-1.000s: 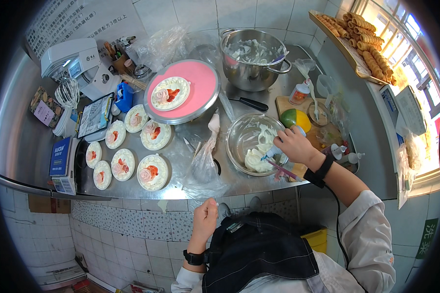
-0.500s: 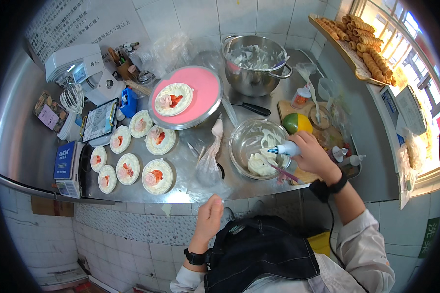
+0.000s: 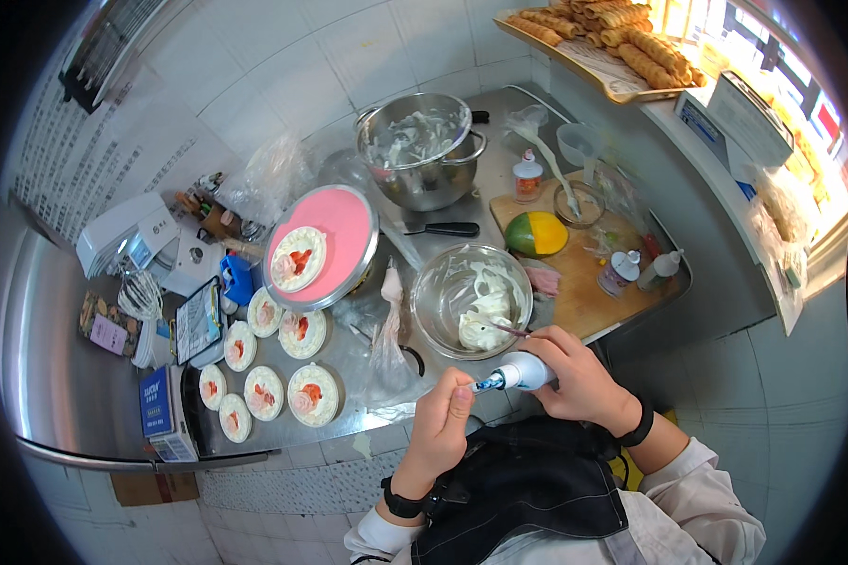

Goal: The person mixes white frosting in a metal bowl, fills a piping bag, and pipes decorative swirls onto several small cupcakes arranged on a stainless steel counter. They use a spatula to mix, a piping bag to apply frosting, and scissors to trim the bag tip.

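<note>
My right hand [image 3: 584, 381] is wrapped round a small white bottle [image 3: 528, 371] whose nozzle is stained blue. The bottle lies sideways, nozzle to the left, just in front of the counter edge. My left hand [image 3: 441, 419] is closed, with thumb and forefinger at the nozzle tip; whatever they pinch is hidden. Beyond the bottle stands a steel bowl [image 3: 426, 315] holding white cream [image 3: 485, 320]. A thin purplish stick [image 3: 513, 330] reaches from the cream toward my right hand, which hides its end.
Several cream-topped round cakes [image 3: 313, 395] stand at left; another sits on a pink turntable [image 3: 344, 231]. Behind are a steel pot [image 3: 415, 184] and a black-handled knife [image 3: 452, 229]. A mango [image 3: 537, 234] and bottles [image 3: 620, 273] rest on a wooden board [image 3: 575, 301]. A piping bag [image 3: 389, 325] lies left of the bowl.
My right hand has brought the bottle from above the bowl back toward my body, nozzle leftward. My left hand has risen to meet the nozzle. The whole view has shifted and turned.
</note>
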Tool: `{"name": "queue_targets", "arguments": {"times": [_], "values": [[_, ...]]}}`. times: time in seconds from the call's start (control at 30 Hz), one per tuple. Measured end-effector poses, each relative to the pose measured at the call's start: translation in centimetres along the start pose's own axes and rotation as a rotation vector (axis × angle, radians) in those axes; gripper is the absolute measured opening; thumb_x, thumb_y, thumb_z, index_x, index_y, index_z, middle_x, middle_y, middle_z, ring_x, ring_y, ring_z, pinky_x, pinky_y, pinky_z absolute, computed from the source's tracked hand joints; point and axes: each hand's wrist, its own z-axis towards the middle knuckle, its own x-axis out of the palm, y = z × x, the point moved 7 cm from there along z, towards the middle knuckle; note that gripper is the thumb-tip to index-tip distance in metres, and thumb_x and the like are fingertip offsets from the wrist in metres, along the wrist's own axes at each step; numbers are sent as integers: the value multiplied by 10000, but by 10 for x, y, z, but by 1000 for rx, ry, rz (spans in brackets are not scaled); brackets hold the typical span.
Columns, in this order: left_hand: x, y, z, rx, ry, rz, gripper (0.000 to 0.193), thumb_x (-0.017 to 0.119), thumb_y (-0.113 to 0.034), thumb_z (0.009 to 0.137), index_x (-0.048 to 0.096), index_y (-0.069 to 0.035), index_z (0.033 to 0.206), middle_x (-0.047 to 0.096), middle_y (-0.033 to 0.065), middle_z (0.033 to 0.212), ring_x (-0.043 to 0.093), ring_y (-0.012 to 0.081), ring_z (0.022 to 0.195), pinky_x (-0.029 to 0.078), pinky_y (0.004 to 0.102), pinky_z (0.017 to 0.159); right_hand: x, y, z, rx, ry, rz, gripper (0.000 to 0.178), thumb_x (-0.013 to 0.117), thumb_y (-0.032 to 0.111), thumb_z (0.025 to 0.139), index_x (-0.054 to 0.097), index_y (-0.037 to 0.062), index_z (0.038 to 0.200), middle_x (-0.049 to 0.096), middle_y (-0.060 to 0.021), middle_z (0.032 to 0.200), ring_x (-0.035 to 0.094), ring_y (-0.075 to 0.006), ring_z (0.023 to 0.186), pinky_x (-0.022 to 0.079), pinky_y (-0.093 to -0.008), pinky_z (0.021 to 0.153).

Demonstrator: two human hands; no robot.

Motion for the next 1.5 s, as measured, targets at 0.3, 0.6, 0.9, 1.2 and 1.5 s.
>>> {"name": "queue_targets", "arguments": {"times": [0.3, 0.6, 0.9, 1.2, 1.5], "values": [[42, -31, 17, 376, -72, 980, 85, 554, -106, 837, 492, -90, 781, 516, 76, 672, 556, 292, 551, 421, 384, 467, -19, -14, -18, -41, -76, -301, 428, 601, -1, 607, 530, 25, 1028, 513, -117, 981, 535, -297, 892, 414, -382, 803], [72, -37, 54, 397, -161, 1020, 216, 502, -274, 930, 473, -82, 837, 495, 98, 683, 551, 315, 559, 436, 395, 492, -34, -107, -40, 217, -421, 31, 529, 747, 29, 672, 520, 20, 1150, 514, -145, 1079, 510, -321, 1079, 395, -380, 968], [21, 41, 18, -127, -88, 450, 235, 486, -202, 952, 503, -2, 828, 519, 145, 622, 477, 262, 542, 399, 341, 541, 14, -216, -26, 426, -736, 146, 541, 669, 29, 762, 434, 21, 1249, 484, -192, 1167, 485, -373, 1098, 395, -398, 945], [-14, 84, -26, -299, -215, 221, 257, 475, -215, 964, 516, -8, 818, 468, 50, 617, 422, 111, 591, 382, 282, 559, 12, -220, -22, 555, -611, 9, 652, 635, 14, 783, 325, -12, 1356, 451, -250, 1272, 446, -398, 1194, 367, -436, 997], [-42, 98, -50, -193, -356, 248, 215, 478, -228, 957, 498, -29, 878, 531, 154, 670, 514, 275, 601, 418, 352, 594, 12, -282, -71, 528, -512, 226, 361, 605, 70, 867, 528, -33, 1203, 609, -157, 1132, 572, -243, 1068, 424, -329, 948]]}}
